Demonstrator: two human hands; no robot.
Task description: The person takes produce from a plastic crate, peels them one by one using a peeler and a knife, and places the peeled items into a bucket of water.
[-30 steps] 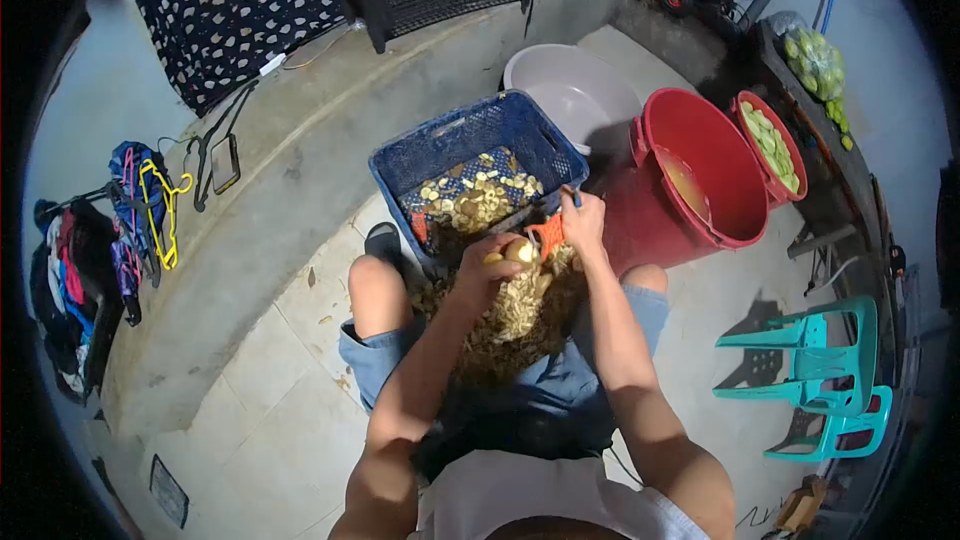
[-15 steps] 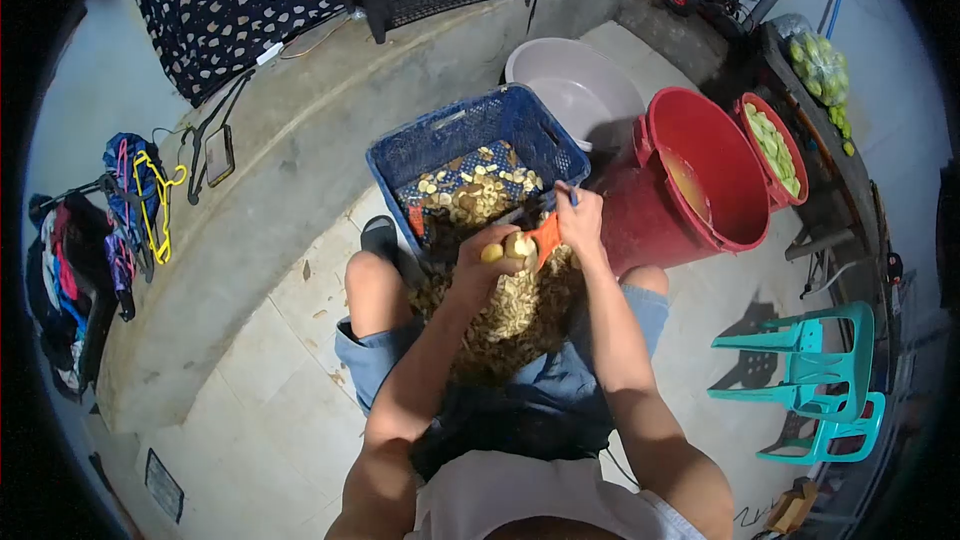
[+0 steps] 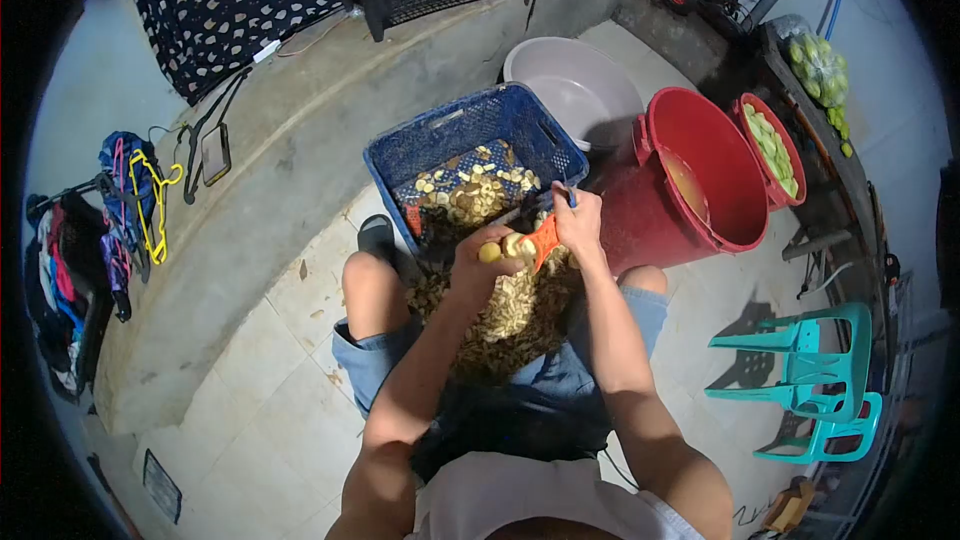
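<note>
My left hand is closed around a partly peeled, pale yellow root, one rounded end showing near the thumb. Its exact kind is not clear. In my right hand is an orange peeler-like tool, its orange part against or close beside the root; a dark blue end sticks out above the fist. Beneath both hands, between my knees, lies a heap of pale pieces and brown peel. Just beyond stands a blue plastic crate with yellowish pieces in it.
A grey basin and a large red bucket stand ahead and right. A smaller red tub holds pale green pieces. Turquoise stools are at the right. A curved concrete ledge runs along the left, bearing a phone.
Both hands keep their grip on the root and the orange tool, in almost the same place. The whole view has shifted very slightly; nothing else has visibly moved.
</note>
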